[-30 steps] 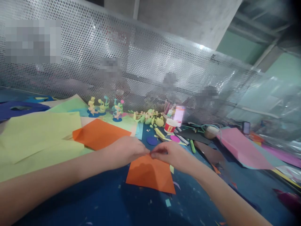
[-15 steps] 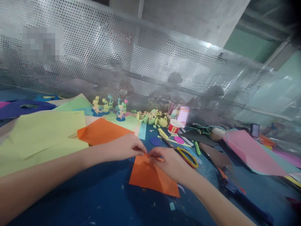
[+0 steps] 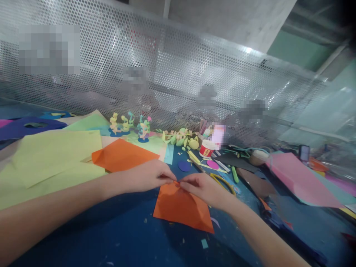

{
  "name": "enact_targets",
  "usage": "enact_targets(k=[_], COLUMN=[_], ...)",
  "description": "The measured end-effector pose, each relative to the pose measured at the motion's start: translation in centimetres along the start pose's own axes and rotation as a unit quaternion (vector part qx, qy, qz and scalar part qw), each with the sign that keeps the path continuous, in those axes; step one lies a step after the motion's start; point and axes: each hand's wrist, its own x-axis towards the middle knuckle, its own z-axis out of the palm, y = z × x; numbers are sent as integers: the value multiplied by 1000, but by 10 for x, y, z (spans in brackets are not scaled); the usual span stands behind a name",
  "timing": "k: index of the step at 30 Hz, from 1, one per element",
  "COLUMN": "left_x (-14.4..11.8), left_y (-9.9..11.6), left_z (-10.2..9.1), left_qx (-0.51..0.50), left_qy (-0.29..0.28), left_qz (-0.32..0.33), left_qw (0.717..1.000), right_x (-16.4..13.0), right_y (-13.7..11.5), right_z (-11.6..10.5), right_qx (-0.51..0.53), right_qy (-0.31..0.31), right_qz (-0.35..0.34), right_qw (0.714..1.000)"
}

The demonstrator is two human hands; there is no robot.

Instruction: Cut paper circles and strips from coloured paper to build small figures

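A square-cut sheet of orange paper (image 3: pixel 182 209) hangs down toward me over the blue table (image 3: pixel 116 237). My left hand (image 3: pixel 155 173) pinches its far edge between thumb and fingertips. Close beside it, my right hand (image 3: pixel 198 185) pinches the same far edge, the two sets of fingertips nearly touching. A small rolled or folded bit shows at that edge, partly hidden by the fingers. Yellow-handled scissors (image 3: pixel 224 182) lie just beyond my right hand, their handle partly covered by it.
Yellow sheets (image 3: pixel 61 159) and another orange sheet (image 3: pixel 122 155) lie at left. Small paper figures (image 3: pixel 143 131) stand at the back, near a red-and-white cup (image 3: pixel 207 148). A green cutter (image 3: pixel 235 174) and pink sheets (image 3: pixel 299 180) are at right. A perforated metal screen (image 3: pixel 178 74) rises behind.
Both hands stay pinched at the paper's far edge, with the fingertips shifted very slightly. The right hand has turned a little and covers more of the scissors' handle.
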Motion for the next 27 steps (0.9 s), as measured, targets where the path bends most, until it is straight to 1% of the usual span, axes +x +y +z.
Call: enact_targets(k=[2,4,7,11,13,15,16,18,21,23,25,27], left_x=[0,0,0,1,2,5,6,8,9,9,8,8], left_y=[1,1,0,-1,-3,-8,-11,-17,-21,-20,-17,-14], left_z=[0,1,2,2,1,-1,-3,-5,-5,-3,0,1], left_qx=[1,5,0,-8,-28,-92,-144,-273,-448,-521,-556,-561], left_qy=[3,19,38,53,87,132,153,179,173,161,162,167], left_qz=[2,-7,-16,4,1,-23,-41,-77,-127,-141,-138,-136], left_qw=[1000,1000,999,999,996,987,977,942,868,826,804,799], right_x=[0,0,0,2,3,4,4,6,7,6,5,3], right_y=[0,1,3,5,7,10,12,15,18,18,16,14], right_z=[2,2,3,5,7,7,8,9,14,18,21,22], right_qx=[23,33,42,89,122,151,171,235,342,379,397,405], right_qy=[-1,5,27,26,41,66,77,91,87,76,64,55], right_qz=[-1,-2,12,23,38,58,64,65,57,53,51,52], right_qw=[1000,999,999,995,991,985,980,966,934,921,914,911])
